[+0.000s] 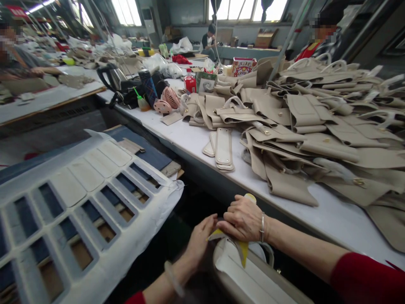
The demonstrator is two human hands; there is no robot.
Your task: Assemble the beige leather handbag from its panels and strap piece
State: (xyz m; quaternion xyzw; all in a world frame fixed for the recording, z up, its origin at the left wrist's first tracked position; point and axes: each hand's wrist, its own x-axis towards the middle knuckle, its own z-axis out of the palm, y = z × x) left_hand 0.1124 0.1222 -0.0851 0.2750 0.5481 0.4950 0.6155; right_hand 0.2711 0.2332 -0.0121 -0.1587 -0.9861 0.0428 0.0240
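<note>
In the lower middle of the head view, a part-made beige handbag (262, 276) lies tilted, its pale inner side facing up. My right hand (242, 219) is closed in a fist over its upper end. A round pale-yellow end (251, 197) sticks out above the knuckles, and a pointed yellow piece (244, 252) shows below them; whether they belong together is unclear. My left hand (201, 238) is by the same end of the bag, fingers stretched out and nearly meeting the right hand. The bag's lower part runs out of view.
To the left is a white sheet with cut-out slots (95, 211), some beige panels on it. The white table (177, 139) carries a large heap of beige bag parts (284, 118), stacked strips (223, 147), a kettle (115, 80) and a pink fan (169, 99). Other people sit farther off.
</note>
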